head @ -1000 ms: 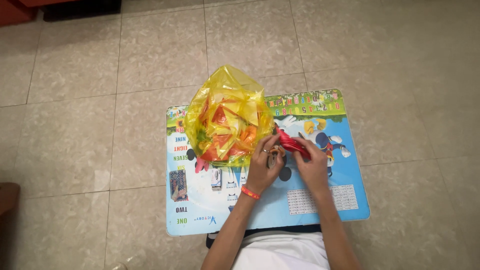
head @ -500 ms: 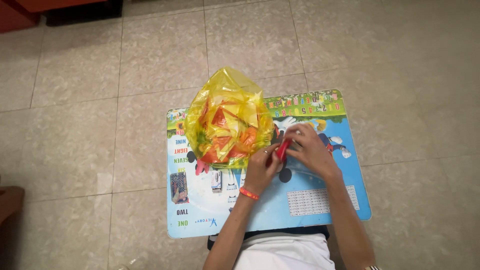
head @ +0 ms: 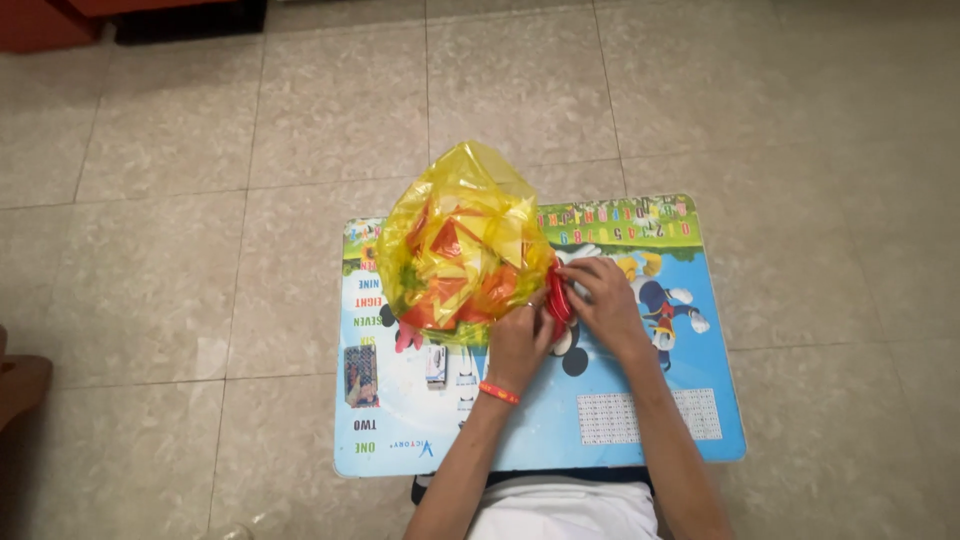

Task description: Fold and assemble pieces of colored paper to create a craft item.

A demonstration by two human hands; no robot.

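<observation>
red piece (head: 560, 298) pinched between both hands, right at the lower right edge of the yellow plastic bag (head: 462, 240), touching its side. left hand (head: 518, 340), with an orange wristband (head: 498, 392), closed on the piece from below and pressed against the bag; right hand (head: 600, 300) closed on it from the right, fingertips meeting the left's. bag bulging with orange and yellow pieces, sitting on the far left part of a small blue picture-printed table (head: 650, 420) over a pale tiled floor (head: 200, 200).
</observation>
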